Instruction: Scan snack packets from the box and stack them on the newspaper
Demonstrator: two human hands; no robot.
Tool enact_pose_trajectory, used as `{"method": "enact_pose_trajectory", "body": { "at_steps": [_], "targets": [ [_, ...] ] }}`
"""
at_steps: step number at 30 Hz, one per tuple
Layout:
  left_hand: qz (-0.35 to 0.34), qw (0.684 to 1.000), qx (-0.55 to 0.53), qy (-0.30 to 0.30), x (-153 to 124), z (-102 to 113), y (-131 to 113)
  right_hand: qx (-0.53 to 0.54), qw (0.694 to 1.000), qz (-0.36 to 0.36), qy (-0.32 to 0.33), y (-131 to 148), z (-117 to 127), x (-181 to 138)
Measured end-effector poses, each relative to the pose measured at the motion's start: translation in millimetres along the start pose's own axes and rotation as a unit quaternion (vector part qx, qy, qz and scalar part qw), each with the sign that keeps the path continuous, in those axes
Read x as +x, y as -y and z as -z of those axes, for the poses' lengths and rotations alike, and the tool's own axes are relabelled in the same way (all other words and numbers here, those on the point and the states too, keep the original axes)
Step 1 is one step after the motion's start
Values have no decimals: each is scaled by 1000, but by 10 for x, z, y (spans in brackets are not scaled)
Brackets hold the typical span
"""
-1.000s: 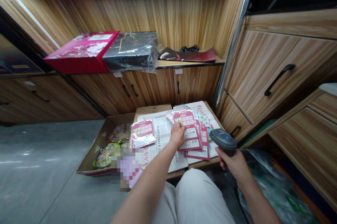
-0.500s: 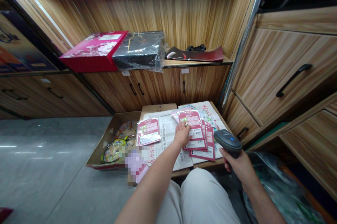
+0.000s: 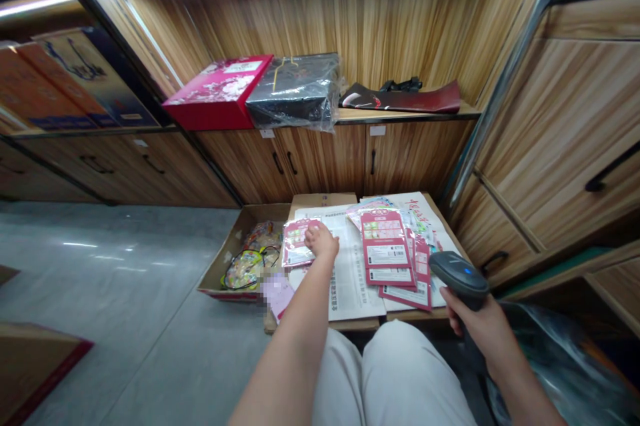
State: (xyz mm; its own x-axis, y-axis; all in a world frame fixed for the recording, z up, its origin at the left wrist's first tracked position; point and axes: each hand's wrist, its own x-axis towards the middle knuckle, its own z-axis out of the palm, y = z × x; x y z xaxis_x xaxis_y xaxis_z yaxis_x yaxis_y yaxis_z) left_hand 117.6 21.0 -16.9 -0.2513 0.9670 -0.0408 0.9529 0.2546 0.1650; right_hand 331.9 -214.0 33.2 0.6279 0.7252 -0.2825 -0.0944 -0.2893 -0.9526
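My left hand (image 3: pixel 321 241) is over the right part of a red-and-white packet (image 3: pixel 296 254) in a clear wrapper, which lies at the left on spread newspaper (image 3: pixel 345 279). Its thumb sticks out to the side and the fingers are apart, resting on or just above the wrapper. To the right, several similar red packets (image 3: pixel 385 233) overlap in a fanned stack. My right hand (image 3: pixel 480 323) is wrapped around the handle of a dark grey barcode scanner (image 3: pixel 459 273) with a lit blue spot. The scanner's head is beside the stack's lower right corner.
An open cardboard box (image 3: pixel 225 273) with colourful wrapped items stands left of the newspaper. Behind, a shelf holds a pink box (image 3: pixel 220 93), a plastic-wrapped black box (image 3: pixel 295 93) and a dark red bag (image 3: pixel 405 99). Wooden cabinets (image 3: pixel 555 106) and clear plastic (image 3: pixel 550 359) are on the right.
My left hand has moved left from the fanned stack to the packet at the left. My right hand still holds the scanner. The view has turned slightly left.
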Motion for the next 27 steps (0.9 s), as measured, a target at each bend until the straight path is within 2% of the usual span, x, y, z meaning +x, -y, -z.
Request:
{"method": "enact_pose_trajectory", "body": {
  "at_steps": [3, 6, 9, 14, 21, 27],
  "targets": [
    [150, 988, 11, 38, 152, 34, 312, -7, 1000, 4, 5, -29, -32, 10],
    [214, 971, 11, 103, 232, 55, 570, -12, 1000, 10, 11, -70, -73, 23],
    [211, 970, 18, 119, 258, 63, 710, -13, 1000, 3, 21, -108, -106, 30],
    [189, 977, 53, 84, 264, 74, 746, -25, 1000, -3, 16, -89, -146, -4],
    [218, 973, 41, 67, 309, 123, 799, -14, 1000, 10, 10, -26, -156, -34],
    [232, 969, 28, 84, 382, 99, 872, -15, 1000, 0, 7, -13, -135, -17]
  ]
}}
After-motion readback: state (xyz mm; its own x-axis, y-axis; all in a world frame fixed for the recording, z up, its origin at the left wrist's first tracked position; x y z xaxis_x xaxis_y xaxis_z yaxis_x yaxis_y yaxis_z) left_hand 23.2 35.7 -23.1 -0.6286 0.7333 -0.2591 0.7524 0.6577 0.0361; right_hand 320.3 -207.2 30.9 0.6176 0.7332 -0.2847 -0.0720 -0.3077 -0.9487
